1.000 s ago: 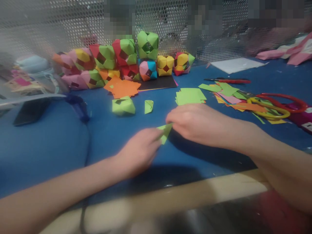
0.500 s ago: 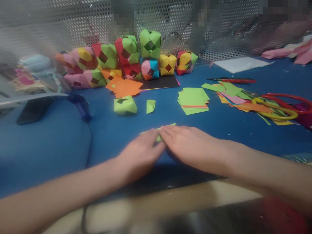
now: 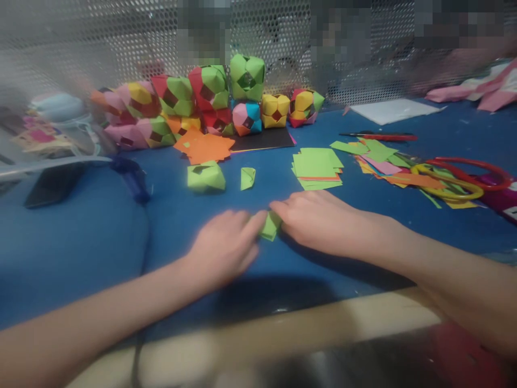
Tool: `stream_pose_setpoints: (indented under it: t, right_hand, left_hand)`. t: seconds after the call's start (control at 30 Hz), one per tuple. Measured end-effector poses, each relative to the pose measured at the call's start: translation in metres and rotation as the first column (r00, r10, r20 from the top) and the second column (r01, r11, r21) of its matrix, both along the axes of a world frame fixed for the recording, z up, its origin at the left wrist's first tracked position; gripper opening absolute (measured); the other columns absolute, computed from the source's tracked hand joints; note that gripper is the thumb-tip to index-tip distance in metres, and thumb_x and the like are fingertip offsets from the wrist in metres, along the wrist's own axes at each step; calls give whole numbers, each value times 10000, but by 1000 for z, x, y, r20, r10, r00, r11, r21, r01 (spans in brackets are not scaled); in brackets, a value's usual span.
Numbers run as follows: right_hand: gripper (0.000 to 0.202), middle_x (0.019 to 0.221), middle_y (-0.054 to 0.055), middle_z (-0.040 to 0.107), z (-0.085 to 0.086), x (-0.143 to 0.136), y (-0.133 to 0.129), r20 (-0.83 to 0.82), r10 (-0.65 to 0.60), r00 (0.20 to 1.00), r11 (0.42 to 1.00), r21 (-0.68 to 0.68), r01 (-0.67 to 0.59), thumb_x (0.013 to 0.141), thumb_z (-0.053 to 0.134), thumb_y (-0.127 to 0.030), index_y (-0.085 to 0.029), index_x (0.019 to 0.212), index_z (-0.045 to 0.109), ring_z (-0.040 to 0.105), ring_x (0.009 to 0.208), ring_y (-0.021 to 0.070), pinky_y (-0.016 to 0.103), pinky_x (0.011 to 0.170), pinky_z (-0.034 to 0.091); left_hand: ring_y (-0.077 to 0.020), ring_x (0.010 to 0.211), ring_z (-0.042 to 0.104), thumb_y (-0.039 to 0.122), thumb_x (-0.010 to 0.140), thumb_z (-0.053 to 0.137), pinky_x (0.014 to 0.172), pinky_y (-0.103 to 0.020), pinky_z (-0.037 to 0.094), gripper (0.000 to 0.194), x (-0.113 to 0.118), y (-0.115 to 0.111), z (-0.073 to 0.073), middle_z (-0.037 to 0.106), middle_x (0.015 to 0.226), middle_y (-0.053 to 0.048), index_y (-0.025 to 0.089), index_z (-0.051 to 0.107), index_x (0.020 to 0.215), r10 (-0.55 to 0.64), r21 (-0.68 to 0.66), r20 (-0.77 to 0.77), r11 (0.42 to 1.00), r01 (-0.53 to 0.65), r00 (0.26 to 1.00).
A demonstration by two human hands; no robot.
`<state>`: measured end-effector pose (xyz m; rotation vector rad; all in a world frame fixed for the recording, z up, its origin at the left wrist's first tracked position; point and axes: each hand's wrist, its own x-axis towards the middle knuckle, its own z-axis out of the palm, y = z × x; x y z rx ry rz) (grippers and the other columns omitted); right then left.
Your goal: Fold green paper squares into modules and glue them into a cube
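A small piece of green paper [image 3: 270, 226] lies low over the blue table between my hands, partly covered by fingers. My left hand [image 3: 226, 242] is closed, its index finger and thumb at the paper's left edge. On the other side, my right hand [image 3: 313, 222] is closed too, with its fingertips at the paper's upper right edge. Just beyond my hands are a folded green paper piece [image 3: 247, 178] and a partly assembled green paper shape [image 3: 205, 178]. To the right of these, a stack of square paper sheets [image 3: 317, 166] has green on top.
Several coloured paper cubes [image 3: 210, 89] are piled along a perforated metal screen [image 3: 278, 37]. Orange paper [image 3: 204, 145] lies before them. At right are paper strips [image 3: 383, 153], yellow-handled scissors [image 3: 464, 188] and a red-handled tool [image 3: 393, 137]. A phone [image 3: 54, 183] and a blue-ended cord [image 3: 131, 178] lie left.
My hands have moved slightly apart, from pressing flat together over the green paper to gripping its two sides. More of the paper now shows between them.
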<state>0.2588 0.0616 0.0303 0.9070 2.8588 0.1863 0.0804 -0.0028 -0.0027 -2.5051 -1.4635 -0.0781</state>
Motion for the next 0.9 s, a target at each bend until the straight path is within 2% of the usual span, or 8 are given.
stream_pose_setpoints:
  t: [0.13, 0.23, 0.37, 0.47, 0.6, 0.7, 0.8, 0.9]
  right_hand:
    - [242, 782, 117, 682, 0, -2, 4, -78, -43, 996, 998, -40, 40, 830, 405, -102, -144, 934, 619, 651, 726, 254, 299, 542, 380]
    - [288, 964, 134, 690, -1, -3, 10, -250, -117, 961, 990, -110, 91, 850, 408, -141, -141, 1055, 611, 648, 892, 266, 350, 700, 461]
    - [466, 1294, 166, 555, -10, -6, 17, -611, -296, 734, 946, -291, 140, 897, 434, -325, -116, 1313, 440, 525, 1185, 276, 419, 926, 447]
    - [652, 1420, 190, 421, -19, -12, 18, -693, -431, 578, 867, -495, 54, 866, 486, -452, -111, 1394, 312, 512, 1211, 253, 394, 913, 480]
    - [580, 1295, 187, 549, -23, -19, 18, -616, -567, 546, 733, -680, -6, 804, 572, -244, -81, 1331, 390, 615, 1044, 194, 310, 835, 521]
    - [449, 1074, 132, 673, -22, -19, 20, -613, -575, 542, 719, -695, -22, 759, 536, -93, -100, 1207, 506, 648, 899, 173, 296, 766, 528]
    - [394, 945, 88, 697, -20, -18, 21, -623, -576, 529, 694, -715, -86, 726, 504, -48, -116, 1113, 546, 642, 773, 152, 266, 667, 520]
    - [321, 888, 62, 692, -16, -17, 17, -618, -563, 548, 679, -724, -120, 709, 504, -60, -123, 1015, 574, 622, 737, 141, 235, 613, 491]
  left_hand:
    - [-199, 806, 570, 186, 880, 385, 700, -322, 477, 272, -12, 11, -6, 635, 899, -96, 126, 555, 1084, -28, 5, 235, 1000, 27, 971]
    - [-142, 737, 546, 175, 879, 402, 673, -264, 451, 163, -18, 18, -6, 602, 801, -42, 150, 562, 865, 64, -34, 481, 998, -54, 874]
    - [-110, 662, 481, 185, 814, 489, 626, -243, 409, 75, -20, 23, -3, 530, 727, 11, 167, 482, 741, 233, -102, 690, 969, -226, 685]
    - [-107, 651, 467, 225, 780, 531, 606, -242, 399, 100, -18, 23, -2, 521, 723, 17, 172, 463, 729, 287, -170, 767, 953, -251, 573]
    - [-112, 629, 517, 222, 755, 544, 592, -254, 434, 78, -13, 19, -1, 563, 726, 11, 172, 485, 767, 354, -310, 831, 935, -171, 429]
    - [-112, 575, 563, 195, 748, 547, 571, -269, 477, 129, -9, 16, 1, 570, 697, 34, 181, 460, 841, 428, -431, 871, 901, -42, 240]
    - [-105, 554, 579, 212, 771, 555, 546, -270, 501, 223, -7, 16, 2, 591, 751, 31, 183, 438, 959, 482, -485, 874, 874, 38, 58]
    - [-100, 600, 586, 268, 807, 555, 576, -264, 512, 266, -8, 18, 1, 616, 812, 12, 178, 466, 1042, 488, -486, 872, 871, 69, -24]
